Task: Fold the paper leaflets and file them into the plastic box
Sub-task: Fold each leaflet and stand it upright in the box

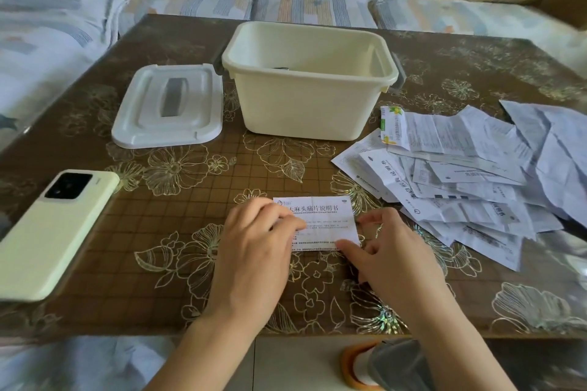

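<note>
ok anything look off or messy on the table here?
Nothing spilled or damaged. The loose leaflets on the right lie in an untidy, overlapping, creased heap. The box stands open with its lid flat on the table to its left. The left hand presses one leaflet; the right hand pinches its edge.

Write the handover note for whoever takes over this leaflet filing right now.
Left hand: fingers press the leaflet onto the table.
Right hand: pinches that leaflet's right edge.
Plastic box: open, behind the leaflet. Its lid lies flat to its left.
Pile of leaflets: loose on the table, right of the box.
Done: lid off, one leaflet in hand for folding. No filed leaflet shows in the box from this angle.
Left: finish this fold, file it in the box, then work through the pile.
</note>
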A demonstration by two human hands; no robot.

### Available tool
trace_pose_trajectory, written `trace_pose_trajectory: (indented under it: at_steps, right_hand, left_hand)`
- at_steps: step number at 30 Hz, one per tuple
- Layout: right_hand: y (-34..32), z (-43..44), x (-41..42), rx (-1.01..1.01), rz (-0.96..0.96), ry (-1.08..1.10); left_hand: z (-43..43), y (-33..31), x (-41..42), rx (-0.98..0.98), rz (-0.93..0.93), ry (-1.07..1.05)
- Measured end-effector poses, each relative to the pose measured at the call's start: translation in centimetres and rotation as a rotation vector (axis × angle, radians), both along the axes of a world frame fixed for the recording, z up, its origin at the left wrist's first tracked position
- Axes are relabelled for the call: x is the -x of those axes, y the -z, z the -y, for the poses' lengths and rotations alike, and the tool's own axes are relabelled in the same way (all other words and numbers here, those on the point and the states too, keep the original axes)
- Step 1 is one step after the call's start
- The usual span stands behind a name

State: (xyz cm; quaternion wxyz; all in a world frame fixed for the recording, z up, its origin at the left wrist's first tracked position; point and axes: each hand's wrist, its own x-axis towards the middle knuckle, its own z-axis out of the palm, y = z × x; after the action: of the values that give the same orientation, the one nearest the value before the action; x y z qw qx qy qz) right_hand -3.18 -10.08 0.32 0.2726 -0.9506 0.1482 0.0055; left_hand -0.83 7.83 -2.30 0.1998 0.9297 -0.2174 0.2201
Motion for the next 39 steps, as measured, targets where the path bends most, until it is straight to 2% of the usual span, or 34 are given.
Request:
trace_pose_trajectory:
  at_steps: [6,13,18,20,22,27,31,34,36,39]
  right_hand:
    - [-0.7,-0.7,-0.6,-0.015,-0.101,0.089]
    - [-1.8,-2.1,-0.7,0.088,-0.164,0.159]
    - [-2.3,-2.5,0.1,0.196,-0.116,0.178]
    - [-2.5,-2.6,0.5,0.183,-0.033,0.175]
    - [-2.6,-2.4,0.5,0.048,0.061,0.143]
    - [-3.6,-1.7,-0.3,-0.752,0.078,0.222]
    - [-4.4,-0.1,-0.8,-1.113,0.033,0.326]
    - [-4.4,0.3,-0.9,-1.270,-0.045,0.259]
    - [-3.8,0.0,-1.0,-1.303,-0.019,0.228]
    - [-2.7,-1.1,-0.7,-1.107,0.049,0.166]
  left_hand:
    - [0.3,-0.4,-0.7,0.078,-0.175,0.006]
    - [0.2,-2.2,-2.6,-0.001,-0.422,0.049]
    - [0.2,-2.5,-3.1,-0.039,-0.488,0.062]
    - [0.2,-2.4,-3.3,-0.035,-0.502,0.066]
    - [0.2,-2.4,-3.4,-0.042,-0.517,0.068]
    - [0.1,-2.3,-3.6,-0.064,-0.529,0.078]
    - [0.0,-2.1,-3.6,-0.039,-0.544,0.091]
    - [-0.1,-2.1,-3.6,-0.042,-0.550,0.090]
    - [-0.1,-2.1,-3.7,-0.044,-0.548,0.087]
    - [-0.1,-2.1,-3.5,-0.033,-0.544,0.090]
